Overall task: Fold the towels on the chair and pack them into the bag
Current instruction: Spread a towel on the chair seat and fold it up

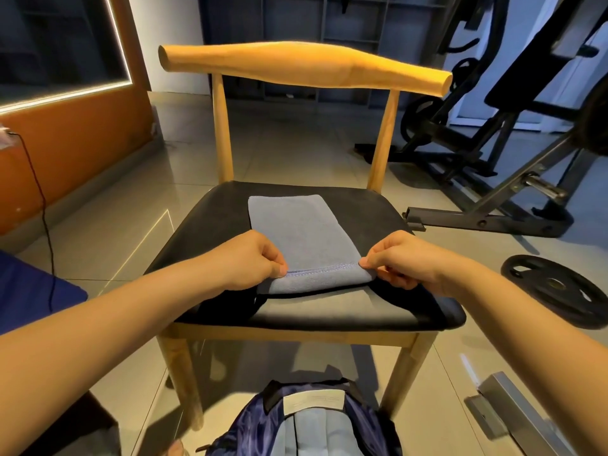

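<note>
Grip: left hand (253, 260), right hand (401, 263) pinch towel (296, 225) near corners on chair (210, 225).

I'm looking into a gym room: black weight bench (533, 77) at two o'clock, a loose weight plate (556, 289) on the glossy tiled floor (283, 139) at three, grey shelving (329, 21) at twelve, orange wall (75, 136) at ten.

We reach forward, palms down: our left hand (253, 258) pinches the near left corner of the towel (296, 225), our right hand (399, 262) the near right corner.
</note>
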### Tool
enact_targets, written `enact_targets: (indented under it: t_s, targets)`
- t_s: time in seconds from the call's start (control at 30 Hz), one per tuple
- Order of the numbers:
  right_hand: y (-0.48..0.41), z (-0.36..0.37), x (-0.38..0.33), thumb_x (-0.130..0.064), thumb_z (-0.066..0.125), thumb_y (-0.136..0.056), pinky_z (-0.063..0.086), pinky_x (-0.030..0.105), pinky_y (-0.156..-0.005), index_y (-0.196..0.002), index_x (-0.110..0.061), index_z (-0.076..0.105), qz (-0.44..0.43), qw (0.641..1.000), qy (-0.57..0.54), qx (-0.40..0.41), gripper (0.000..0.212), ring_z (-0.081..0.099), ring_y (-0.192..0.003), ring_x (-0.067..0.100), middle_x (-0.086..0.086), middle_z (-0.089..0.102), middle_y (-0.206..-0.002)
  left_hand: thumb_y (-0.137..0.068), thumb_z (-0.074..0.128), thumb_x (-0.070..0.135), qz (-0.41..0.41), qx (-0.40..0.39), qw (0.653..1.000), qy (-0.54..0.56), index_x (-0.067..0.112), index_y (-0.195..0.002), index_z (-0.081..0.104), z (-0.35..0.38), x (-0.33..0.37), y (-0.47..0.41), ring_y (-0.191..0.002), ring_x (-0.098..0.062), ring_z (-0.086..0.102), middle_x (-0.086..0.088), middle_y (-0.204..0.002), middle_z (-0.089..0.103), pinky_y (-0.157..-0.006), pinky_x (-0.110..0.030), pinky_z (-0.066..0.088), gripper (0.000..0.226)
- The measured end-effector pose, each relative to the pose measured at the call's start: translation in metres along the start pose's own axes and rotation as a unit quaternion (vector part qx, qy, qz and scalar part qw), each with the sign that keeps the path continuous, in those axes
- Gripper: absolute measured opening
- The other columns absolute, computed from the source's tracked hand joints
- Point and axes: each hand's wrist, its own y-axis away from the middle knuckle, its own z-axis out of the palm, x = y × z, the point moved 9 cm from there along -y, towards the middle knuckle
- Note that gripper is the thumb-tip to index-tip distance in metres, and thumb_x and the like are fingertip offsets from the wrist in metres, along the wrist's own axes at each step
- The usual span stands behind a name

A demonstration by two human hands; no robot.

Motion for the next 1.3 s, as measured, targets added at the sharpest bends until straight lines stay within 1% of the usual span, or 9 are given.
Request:
enact_targets:
  t_s: [0.13,0.3,0.47,0.67,0.8,0.9,1.1,1.2,1.3]
  targets:
    - [-0.003,0.002,-0.003,-0.022,0.07,-0.093,0.028,0.025,-0.045,-0.057,-0.013,0.057,0.025,0.998,0.045,0.022,0.039,0.034,-0.048,0.015,0.002,0.046,-0.053,-0.091,0.075,0.023,-0.005,-0.029,0.999,-0.043,0.021,-0.079,0.079,0.001,0.0,-0.001,-0.076,-0.016,0.065,-0.002,-0.085,0.077,-0.076,-0.03,0.053,0.012]
    - [-0.006,0.001,-0.004,-0.021,0.077,-0.088,0.031,0.023,-0.043,-0.067,-0.009,0.063,0.027,0.996,0.073,0.05,0.027,0.035,-0.046,0.015,0.003,0.047,-0.055,-0.089,0.079,0.022,0.002,-0.053,0.998,-0.037,0.022,-0.08,0.08,0.0,-0.001,0.001,-0.086,-0.015,0.07,0.005,-0.082,0.077,-0.088,-0.034,0.056,0.009]
    - [0.001,-0.002,-0.024,-0.023,0.081,-0.085,0.04,0.019,-0.056,-0.078,-0.018,0.062,-0.113,0.976,0.141,0.126,0.02,0.057,-0.062,0.013,-0.003,0.065,-0.071,-0.086,0.079,0.02,0.087,0.032,0.993,-0.07,0.024,-0.08,0.07,-0.002,0.009,0.009,-0.076,-0.015,0.064,0.003,-0.078,0.068,-0.08,-0.04,0.059,0.012]
    - [0.024,0.012,-0.037,-0.029,0.066,-0.097,0.038,0.012,-0.063,-0.094,-0.03,0.072,-0.242,0.917,0.279,0.154,0.006,0.054,-0.078,0.003,-0.015,0.057,-0.087,-0.098,0.064,0.03,0.301,0.104,0.918,-0.237,0.032,-0.108,0.077,0.006,0.027,0.041,-0.09,-0.006,0.057,0.016,-0.097,0.063,-0.079,-0.025,0.055,0.017]
    - [0.032,0.016,-0.03,-0.036,0.065,-0.095,0.042,0.016,-0.068,-0.11,-0.032,0.071,-0.263,0.9,0.323,0.128,0.017,0.055,-0.084,0.004,-0.017,0.051,-0.102,-0.1,0.043,0.05,0.332,0.113,0.89,-0.29,0.033,-0.114,0.074,0.013,0.022,0.055,-0.094,-0.005,0.053,0.014,-0.104,0.06,-0.077,-0.026,0.052,0.038]
    - [0.035,0.022,-0.029,-0.039,0.07,-0.092,0.037,0.011,-0.068,-0.111,-0.033,0.067,-0.272,0.89,0.346,0.117,0.02,0.054,-0.085,0.003,-0.019,0.047,-0.114,-0.096,0.048,0.059,0.334,0.114,0.876,-0.328,0.038,-0.117,0.07,0.015,0.019,0.056,-0.097,-0.005,0.051,0.015,-0.111,0.06,-0.079,-0.025,0.049,0.037]
    - [0.023,0.02,-0.037,-0.038,0.066,-0.096,0.044,0.019,-0.074,-0.098,-0.035,0.065,-0.246,0.911,0.313,0.102,0.003,0.056,-0.09,0.007,-0.015,0.055,-0.103,-0.099,0.056,0.044,0.269,0.11,0.917,-0.273,0.034,-0.118,0.072,0.0,0.021,0.05,-0.094,-0.005,0.055,0.016,-0.103,0.067,-0.085,-0.028,0.051,0.027]
    - [0.018,0.018,-0.033,-0.035,0.065,-0.097,0.041,0.019,-0.067,-0.089,-0.029,0.063,-0.186,0.941,0.28,0.046,0.011,0.056,-0.082,0.01,-0.009,0.059,-0.093,-0.1,0.06,0.038,0.158,0.03,0.976,-0.145,0.031,-0.113,0.075,-0.003,0.005,0.037,-0.087,-0.008,0.064,0.014,-0.095,0.072,-0.082,-0.026,0.056,0.021]
    - [0.015,0.022,-0.027,-0.032,0.062,-0.1,0.04,0.019,-0.064,-0.085,-0.025,0.064,-0.133,0.961,0.24,-0.015,0.017,0.055,-0.074,0.01,-0.003,0.063,-0.085,-0.098,0.066,0.031,0.073,-0.037,0.996,-0.022,0.028,-0.104,0.075,-0.005,-0.009,0.029,-0.08,-0.009,0.07,0.009,-0.084,0.075,-0.081,-0.027,0.058,0.011]
